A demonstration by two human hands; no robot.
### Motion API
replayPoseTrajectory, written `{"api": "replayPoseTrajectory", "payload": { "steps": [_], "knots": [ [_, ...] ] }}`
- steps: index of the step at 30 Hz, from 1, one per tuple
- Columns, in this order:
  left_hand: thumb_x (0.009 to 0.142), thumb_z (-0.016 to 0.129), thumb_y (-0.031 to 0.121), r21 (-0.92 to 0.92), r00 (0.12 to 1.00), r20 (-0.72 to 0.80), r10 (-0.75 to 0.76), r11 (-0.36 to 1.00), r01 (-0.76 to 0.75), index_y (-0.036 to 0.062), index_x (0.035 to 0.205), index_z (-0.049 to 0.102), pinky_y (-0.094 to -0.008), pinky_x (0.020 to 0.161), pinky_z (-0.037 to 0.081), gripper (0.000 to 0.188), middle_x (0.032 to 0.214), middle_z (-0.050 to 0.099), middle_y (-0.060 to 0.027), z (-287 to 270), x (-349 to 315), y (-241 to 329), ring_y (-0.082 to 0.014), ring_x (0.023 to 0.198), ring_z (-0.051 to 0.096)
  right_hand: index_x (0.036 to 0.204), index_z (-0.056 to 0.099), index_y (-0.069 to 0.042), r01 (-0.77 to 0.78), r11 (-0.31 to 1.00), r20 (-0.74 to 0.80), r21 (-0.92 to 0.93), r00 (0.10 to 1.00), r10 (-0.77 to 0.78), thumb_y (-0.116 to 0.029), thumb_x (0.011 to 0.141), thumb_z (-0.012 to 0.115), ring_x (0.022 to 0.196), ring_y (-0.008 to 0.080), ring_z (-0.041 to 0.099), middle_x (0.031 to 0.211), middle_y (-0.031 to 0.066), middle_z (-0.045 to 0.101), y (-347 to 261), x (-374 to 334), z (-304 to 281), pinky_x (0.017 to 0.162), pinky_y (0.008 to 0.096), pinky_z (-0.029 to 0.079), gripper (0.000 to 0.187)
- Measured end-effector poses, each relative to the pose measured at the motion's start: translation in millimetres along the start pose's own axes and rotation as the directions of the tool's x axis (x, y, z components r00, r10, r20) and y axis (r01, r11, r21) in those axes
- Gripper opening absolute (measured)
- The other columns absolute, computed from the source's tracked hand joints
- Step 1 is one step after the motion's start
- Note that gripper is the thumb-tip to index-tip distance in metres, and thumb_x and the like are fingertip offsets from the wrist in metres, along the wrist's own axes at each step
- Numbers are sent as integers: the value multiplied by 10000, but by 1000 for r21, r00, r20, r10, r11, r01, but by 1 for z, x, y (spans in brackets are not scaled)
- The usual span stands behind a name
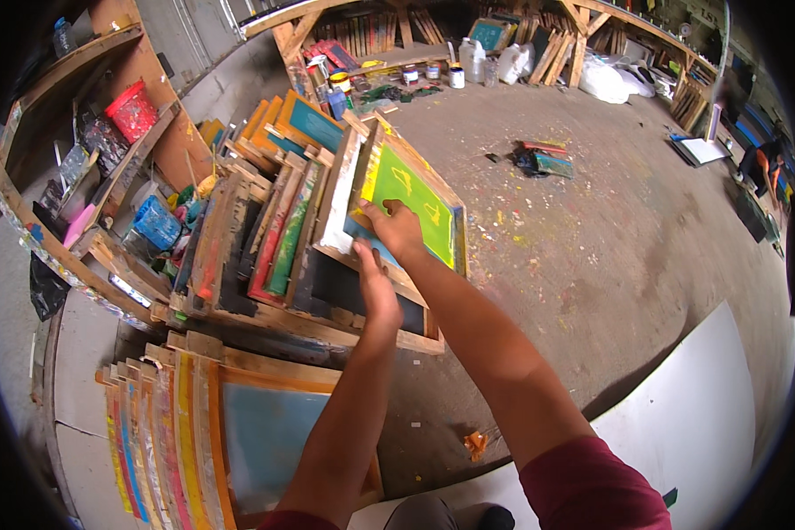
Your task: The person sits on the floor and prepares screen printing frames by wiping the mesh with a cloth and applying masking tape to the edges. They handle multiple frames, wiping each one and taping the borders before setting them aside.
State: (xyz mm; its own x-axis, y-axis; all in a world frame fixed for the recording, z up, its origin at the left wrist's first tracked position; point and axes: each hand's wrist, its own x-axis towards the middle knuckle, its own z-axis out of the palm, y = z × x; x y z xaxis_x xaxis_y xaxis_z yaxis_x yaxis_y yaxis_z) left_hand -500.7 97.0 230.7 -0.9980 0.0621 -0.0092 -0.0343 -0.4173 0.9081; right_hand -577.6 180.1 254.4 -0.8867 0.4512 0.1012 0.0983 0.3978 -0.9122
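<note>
Bright green fills the panel of a wood-edged frame (428, 192), tilted at the right-hand end of a packed row of frames (278, 231), just beside a white-edged frame (339, 199). Its left edge is met by the right hand (401, 233), whose fingers are bent toward the wood; whether they are clamped on it cannot be told, since their undersides are hidden. Lower down, the left hand (381, 296) is held close to the bottom corner of the white-edged frame, its fingers stretched out and not closed around anything that can be seen; firm contact cannot be confirmed.

Several hazards can be judged from this arrangement. If only one edge of the green-panelled frame is supported, it could be swung or tipped toward the paint-spattered floor (539, 291), its weight being left on the far side. Because the frames are packed so closely, the white-edged frame could be dragged along by friction or dried paint, and the leaning row might be set sliding. Fingers could be pinched between the two frames should either be let drop. The panel could be dented or torn if it were pressed by fingertips or caught on a neighbouring corner. Below, the blue-grey panelled frame (269, 442) could be struck by anything dropped.
</note>
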Motion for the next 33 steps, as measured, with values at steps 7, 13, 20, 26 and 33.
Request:
{"api": "replayPoseTrajectory", "payload": {
  "steps": [7,13,20,26,33],
  "knots": [
    [1089,322,686,-157,995,91,29,987,-15,4,1668,177,-390,1282,208,906,1717,248,-171,0,13,-3,-270,1579,267,1252,730,-11,-112,993,191,-25,975,115,-659,939,537,1317,454,581,1332,283,675,-29,10,14,1131,494,437,745],
    [1083,348,691,-251,993,113,40,968,-10,-17,1562,399,-394,1174,379,857,1522,520,-158,26,33,-24,-261,1402,504,1167,738,19,-86,996,-188,4,978,85,-513,965,529,1259,467,567,1273,275,676,-6,15,-2,1104,569,405,606],
    [1088,333,682,-199,960,280,-10,978,68,6,1578,403,-425,1219,329,837,1600,444,-136,96,-13,-11,-272,1456,450,971,709,65,119,968,-369,222,929,-30,-341,946,708,704,309,662,754,172,701,43,16,-85,686,444,522,407],
    [1075,413,672,-124,920,386,-76,983,133,59,1591,409,-441,1086,414,801,1439,554,-118,128,-56,-15,-265,1204,590,1006,696,74,223,934,-349,279,930,-118,-300,964,709,738,216,619,855,130,667,55,-49,-185,668,401,496,376],
    [1009,582,656,69,888,371,-271,962,265,46,1561,428,-492,1005,484,837,1404,582,-156,175,-109,20,-290,1139,639,1081,706,54,420,903,-354,-93,834,-424,-268,927,739,1044,350,587,1059,207,646,57,-177,-298,946,443,450,359]
  ]
}}
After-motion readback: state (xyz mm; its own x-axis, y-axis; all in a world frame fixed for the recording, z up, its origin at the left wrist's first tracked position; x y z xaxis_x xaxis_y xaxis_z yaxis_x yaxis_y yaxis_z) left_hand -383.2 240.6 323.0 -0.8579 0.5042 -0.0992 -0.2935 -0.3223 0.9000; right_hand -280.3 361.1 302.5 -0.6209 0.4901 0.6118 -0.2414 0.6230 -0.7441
